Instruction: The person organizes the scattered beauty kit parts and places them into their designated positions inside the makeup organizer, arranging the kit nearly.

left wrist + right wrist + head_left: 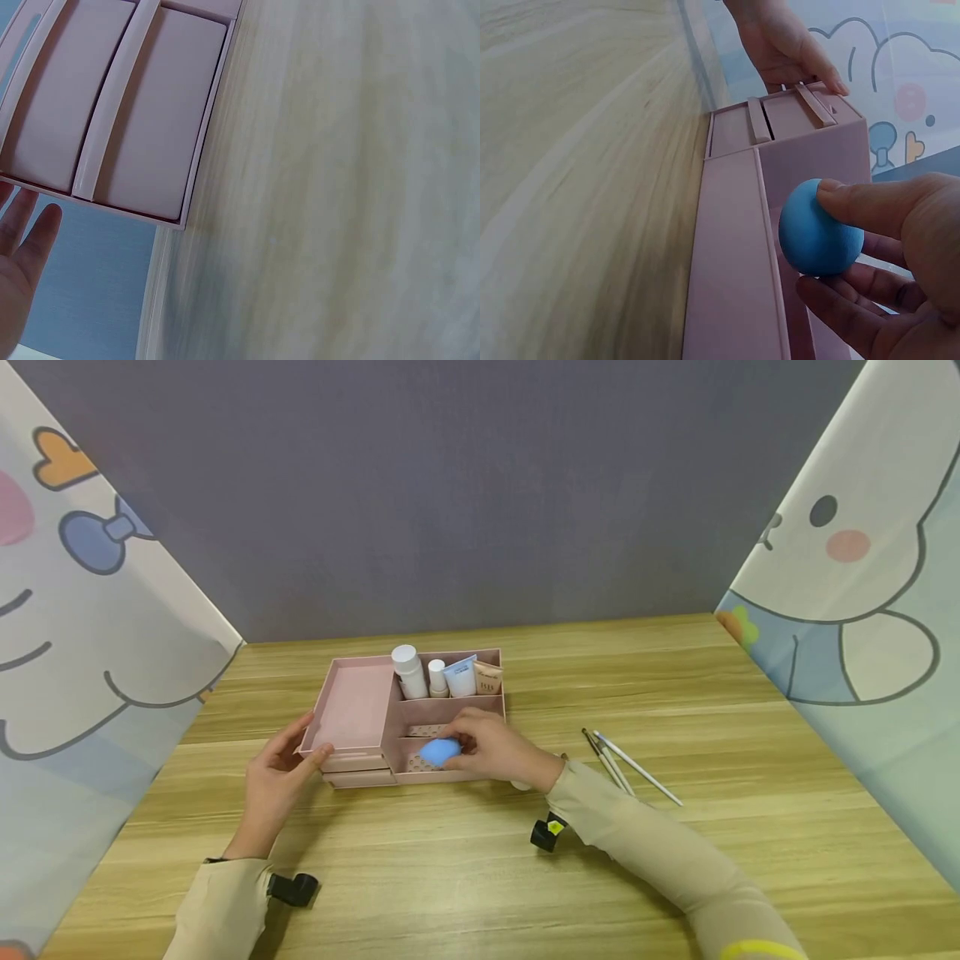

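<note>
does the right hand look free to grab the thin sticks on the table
Probably not yet: the right hand holds the blue sponge over the pink box. The thin sticks themselves look uncovered, near its sleeve.

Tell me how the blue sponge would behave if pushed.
The blue sponge would probably roll or wobble, since its sides are rounded. Its matte surface hints that it isn't slippery. It is likely light for its size, as the right hand seems to hold it by a pinch.
</note>
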A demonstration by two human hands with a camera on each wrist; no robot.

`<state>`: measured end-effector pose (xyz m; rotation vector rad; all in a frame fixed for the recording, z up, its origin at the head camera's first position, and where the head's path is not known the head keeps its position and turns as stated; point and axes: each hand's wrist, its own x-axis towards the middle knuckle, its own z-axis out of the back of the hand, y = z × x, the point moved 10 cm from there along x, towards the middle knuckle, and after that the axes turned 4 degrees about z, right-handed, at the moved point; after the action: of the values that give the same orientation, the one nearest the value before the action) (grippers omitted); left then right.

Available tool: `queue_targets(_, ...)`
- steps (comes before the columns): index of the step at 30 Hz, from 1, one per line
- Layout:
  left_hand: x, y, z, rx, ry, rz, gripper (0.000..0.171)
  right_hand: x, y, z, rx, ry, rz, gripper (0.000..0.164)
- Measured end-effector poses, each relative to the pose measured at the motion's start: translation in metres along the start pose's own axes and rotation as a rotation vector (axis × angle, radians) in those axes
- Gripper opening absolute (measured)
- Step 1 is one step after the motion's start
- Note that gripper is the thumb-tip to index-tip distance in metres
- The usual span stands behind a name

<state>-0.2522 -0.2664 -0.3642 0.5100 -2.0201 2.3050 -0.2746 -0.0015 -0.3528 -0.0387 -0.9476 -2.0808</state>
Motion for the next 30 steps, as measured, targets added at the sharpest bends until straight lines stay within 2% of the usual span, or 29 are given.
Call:
queue_targets(13, 0.0, 0.001, 0.0, 0.02, 0.007, -0.005, 0.049, 0.012, 0.004, -0.014, -0.053, 0.019, 0.013, 0.032)
queue_targets(19, 0.0, 0.001, 0.001, 0.043, 0.006, -0.011, 0.048, 0.018, 0.001, -0.022, -0.057, 0.051, -0.027, 0.032)
queue_targets(30, -0.001, -0.001, 0.0, -0.004, 0.008, -0.027, 0.047, 0.026, 0.0, -0.031, -0.107, 0.074, -0.066, 0.026)
